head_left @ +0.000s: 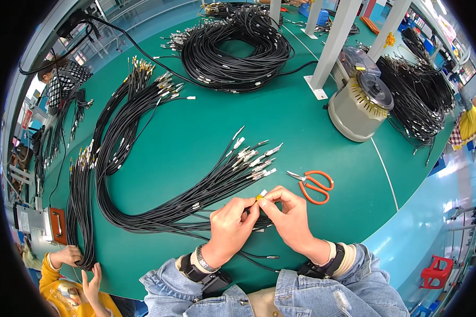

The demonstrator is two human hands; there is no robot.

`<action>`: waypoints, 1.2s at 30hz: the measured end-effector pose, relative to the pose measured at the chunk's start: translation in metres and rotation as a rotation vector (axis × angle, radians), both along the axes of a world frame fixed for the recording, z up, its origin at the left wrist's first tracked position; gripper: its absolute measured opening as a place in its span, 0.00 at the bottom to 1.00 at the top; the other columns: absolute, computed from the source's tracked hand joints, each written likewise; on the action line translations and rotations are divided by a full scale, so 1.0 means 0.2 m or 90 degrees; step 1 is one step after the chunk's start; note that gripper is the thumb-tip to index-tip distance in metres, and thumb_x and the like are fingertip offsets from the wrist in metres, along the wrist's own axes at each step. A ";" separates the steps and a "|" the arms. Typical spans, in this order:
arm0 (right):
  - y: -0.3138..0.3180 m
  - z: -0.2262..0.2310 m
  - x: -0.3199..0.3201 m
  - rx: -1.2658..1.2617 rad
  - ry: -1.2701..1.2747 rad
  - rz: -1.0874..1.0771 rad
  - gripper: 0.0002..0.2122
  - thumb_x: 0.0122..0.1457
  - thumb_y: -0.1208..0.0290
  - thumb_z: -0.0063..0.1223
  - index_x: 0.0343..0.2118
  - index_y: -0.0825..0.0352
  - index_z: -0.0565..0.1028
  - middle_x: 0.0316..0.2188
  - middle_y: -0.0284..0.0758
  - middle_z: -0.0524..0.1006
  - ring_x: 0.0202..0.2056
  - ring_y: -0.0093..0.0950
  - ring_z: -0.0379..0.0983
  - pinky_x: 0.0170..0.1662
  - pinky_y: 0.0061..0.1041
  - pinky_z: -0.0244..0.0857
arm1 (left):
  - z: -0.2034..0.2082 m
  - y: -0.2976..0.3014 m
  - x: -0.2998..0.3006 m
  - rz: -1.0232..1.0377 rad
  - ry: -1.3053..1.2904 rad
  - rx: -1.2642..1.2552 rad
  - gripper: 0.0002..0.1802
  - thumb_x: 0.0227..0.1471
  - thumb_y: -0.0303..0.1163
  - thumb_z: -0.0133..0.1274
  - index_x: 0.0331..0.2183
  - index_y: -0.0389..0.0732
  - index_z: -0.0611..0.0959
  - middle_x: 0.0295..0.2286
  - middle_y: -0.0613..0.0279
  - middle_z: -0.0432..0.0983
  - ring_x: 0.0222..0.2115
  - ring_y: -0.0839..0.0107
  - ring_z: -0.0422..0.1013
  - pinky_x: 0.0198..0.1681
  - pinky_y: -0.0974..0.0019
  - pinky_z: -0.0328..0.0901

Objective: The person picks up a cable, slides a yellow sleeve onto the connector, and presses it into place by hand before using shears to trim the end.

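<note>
My left hand [228,226] and my right hand [292,217] meet fingertip to fingertip above the green table. Both pinch a small yellow piece [259,197] with a white tab at its upper end. Whether it sits on a cable end is hidden by my fingers. Just beyond and to the left lies a bundle of black cables [206,193], its metal ends and white labels [256,158] fanned out near my hands. Some cables pass under my left hand. Orange-handled scissors [313,186] rest on the table right of my right hand, blades slightly apart.
A large coil of black cables [195,61] lies at the far side. At the right are a round beige machine [357,108], a grey post [330,47] and another cable heap [418,95]. A person in a yellow sleeve handles cables [82,227] at the lower left. A red stool [437,271] stands on the floor.
</note>
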State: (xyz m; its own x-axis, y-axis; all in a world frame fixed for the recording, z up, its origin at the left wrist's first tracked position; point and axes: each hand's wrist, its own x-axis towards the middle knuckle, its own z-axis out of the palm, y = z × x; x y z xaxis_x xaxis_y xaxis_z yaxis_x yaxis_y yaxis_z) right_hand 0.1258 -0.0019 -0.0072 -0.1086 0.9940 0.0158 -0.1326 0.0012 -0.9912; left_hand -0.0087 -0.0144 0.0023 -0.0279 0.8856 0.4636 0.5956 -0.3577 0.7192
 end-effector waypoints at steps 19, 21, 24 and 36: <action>-0.01 -0.02 -0.01 -0.030 0.012 -0.022 0.04 0.54 0.78 0.54 0.25 0.73 0.73 0.24 0.29 0.72 0.28 0.15 0.65 0.33 0.17 0.61 | -0.03 -0.01 0.00 -0.010 0.017 0.059 0.13 0.39 0.18 0.61 0.30 0.39 0.75 0.15 0.69 0.70 0.11 0.84 0.61 0.13 0.78 0.56; -0.01 -0.02 -0.02 -0.028 0.019 -0.028 0.04 0.54 0.78 0.54 0.25 0.73 0.72 0.23 0.29 0.72 0.28 0.15 0.65 0.33 0.17 0.61 | -0.03 0.00 0.00 -0.018 0.030 0.078 0.14 0.39 0.18 0.61 0.31 0.40 0.75 0.15 0.69 0.70 0.11 0.84 0.61 0.12 0.78 0.55; -0.02 -0.02 -0.02 -0.024 0.033 -0.037 0.04 0.54 0.78 0.54 0.25 0.73 0.72 0.23 0.29 0.72 0.28 0.15 0.65 0.33 0.17 0.61 | -0.03 0.00 0.00 -0.023 0.056 0.094 0.14 0.39 0.18 0.61 0.30 0.40 0.76 0.15 0.69 0.70 0.11 0.83 0.61 0.12 0.77 0.55; -0.04 -0.02 -0.04 -0.006 0.041 -0.072 0.04 0.54 0.79 0.53 0.25 0.73 0.72 0.24 0.30 0.71 0.28 0.16 0.65 0.34 0.17 0.62 | -0.04 0.00 0.00 -0.032 0.055 0.106 0.13 0.39 0.17 0.61 0.30 0.40 0.77 0.15 0.68 0.70 0.11 0.81 0.62 0.13 0.76 0.56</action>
State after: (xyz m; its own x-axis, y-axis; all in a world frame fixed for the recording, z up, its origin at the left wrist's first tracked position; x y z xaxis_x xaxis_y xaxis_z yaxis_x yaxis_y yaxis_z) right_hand 0.1173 -0.0101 -0.0111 0.0056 0.9999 0.0097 -0.1952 0.0106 -0.9807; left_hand -0.0087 -0.0143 -0.0061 0.0603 0.7955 0.6029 0.6307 -0.4985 0.5947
